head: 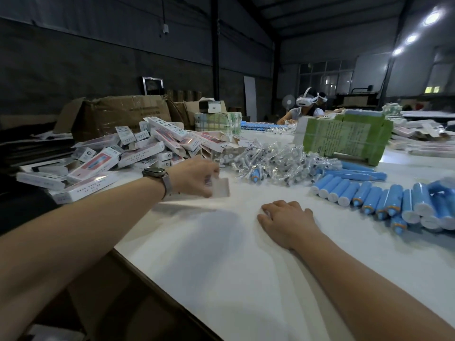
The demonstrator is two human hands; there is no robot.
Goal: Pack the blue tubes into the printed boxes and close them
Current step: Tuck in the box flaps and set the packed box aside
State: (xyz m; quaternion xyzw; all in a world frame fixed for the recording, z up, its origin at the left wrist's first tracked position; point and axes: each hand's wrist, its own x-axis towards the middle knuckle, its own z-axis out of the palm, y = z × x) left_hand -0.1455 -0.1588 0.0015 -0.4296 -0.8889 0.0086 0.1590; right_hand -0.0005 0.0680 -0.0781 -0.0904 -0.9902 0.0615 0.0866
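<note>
- Resting flat on the white table (221, 279), the right hand (286, 223) holds nothing; its fingers look lightly bent, probably waiting to take a tube.
- Further left, the left hand (197, 178), with a watch (154, 173) on the wrist, pinches a small blurred piece (220, 188); whether it is a box flap or a plastic piece, I cannot tell.
- Blue tubes (384, 200) lie in a row right of the hands, smooth cylinders with white or orange ends, close for easy reach.
- Beyond them, a heap of clear crinkled packets (270, 161).
- Printed boxes (98, 166), long thin cardboard, are piled at the left.
- Far behind stand a green bundle (344, 139) and brown cartons (118, 114).
</note>
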